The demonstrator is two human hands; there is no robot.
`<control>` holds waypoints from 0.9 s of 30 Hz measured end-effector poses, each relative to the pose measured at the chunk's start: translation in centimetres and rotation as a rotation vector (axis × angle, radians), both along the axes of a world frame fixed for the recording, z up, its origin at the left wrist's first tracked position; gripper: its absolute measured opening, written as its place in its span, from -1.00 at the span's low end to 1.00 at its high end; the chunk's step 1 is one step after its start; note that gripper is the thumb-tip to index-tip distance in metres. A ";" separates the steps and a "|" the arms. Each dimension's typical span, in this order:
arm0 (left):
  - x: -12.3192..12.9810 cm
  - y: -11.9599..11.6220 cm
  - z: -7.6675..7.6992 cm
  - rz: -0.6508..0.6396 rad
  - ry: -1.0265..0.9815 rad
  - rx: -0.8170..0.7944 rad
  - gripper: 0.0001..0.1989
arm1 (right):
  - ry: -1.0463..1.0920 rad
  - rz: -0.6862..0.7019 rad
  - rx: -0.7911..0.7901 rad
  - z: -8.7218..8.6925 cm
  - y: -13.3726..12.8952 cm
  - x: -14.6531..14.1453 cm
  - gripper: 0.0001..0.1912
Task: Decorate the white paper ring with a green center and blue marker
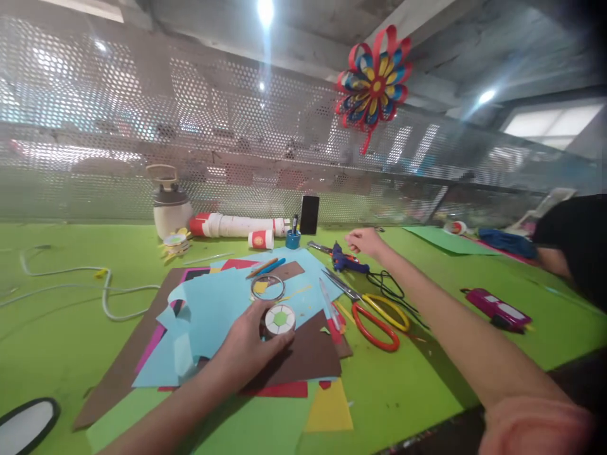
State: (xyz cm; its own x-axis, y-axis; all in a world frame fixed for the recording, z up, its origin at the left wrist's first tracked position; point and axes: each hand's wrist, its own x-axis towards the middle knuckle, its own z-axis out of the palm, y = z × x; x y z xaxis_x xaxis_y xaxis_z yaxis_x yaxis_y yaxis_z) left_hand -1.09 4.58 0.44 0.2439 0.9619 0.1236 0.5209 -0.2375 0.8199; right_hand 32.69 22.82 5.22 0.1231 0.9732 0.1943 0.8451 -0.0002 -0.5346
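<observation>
The left hand (249, 344) grasps a small round white disc with a green centre (279, 319) at its fingertips, over brown paper (303, 360). The right hand (363, 241), loosely curled, hovers beside the blue glue gun (346, 260); its grip is unclear.

We cannot see how our left hand (249, 344) grips the small round piece (279, 319) at lower centre, since the fingers curl under it, and its underside is hidden. Our right hand (364, 241), far off at centre, is too small for us to tell whether it touches the blue glue gun (345, 260) (its nozzle is covered by the wrist). At the right edge a person in a black sleeve (571, 230) is cut off by the frame. A dark-rimmed oval (26, 426) at the lower left corner is cropped too. Behind the perforated screen (142, 126) along the top, everything blurs into patches of light.
</observation>
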 end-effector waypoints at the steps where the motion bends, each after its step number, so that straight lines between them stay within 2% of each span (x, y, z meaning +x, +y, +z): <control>1: 0.0 0.0 0.0 0.003 -0.003 0.003 -0.57 | -0.039 0.003 -0.006 -0.1 -1.2 0.8 -0.65; 3: 0.1 0.1 0.1 0.010 -0.011 0.006 -0.57 | -0.137 0.018 -0.021 -0.5 -3.0 1.8 -0.66; 6: 0.2 0.0 0.3 0.032 -0.034 -0.004 -0.58 | -0.301 0.055 -0.032 -1.7 -4.4 1.6 -0.68; 10: 0.2 -0.2 0.5 0.075 -0.065 0.000 -0.54 | -0.480 0.094 -0.022 -3.7 -4.7 -0.5 -0.65; 14: 0.3 -0.6 1.0 0.056 -0.098 0.019 -0.55 | -0.594 0.072 -0.003 -4.9 -4.5 -1.7 -0.65; 21: 0.4 -1.0 1.2 0.066 -0.141 -0.020 -0.34 | -0.658 0.010 0.004 -5.6 -3.6 -0.9 -0.63; 27: 0.4 -0.7 0.6 0.077 -0.169 -0.019 -0.40 | -0.591 0.008 0.026 -5.9 -3.4 -0.8 -0.64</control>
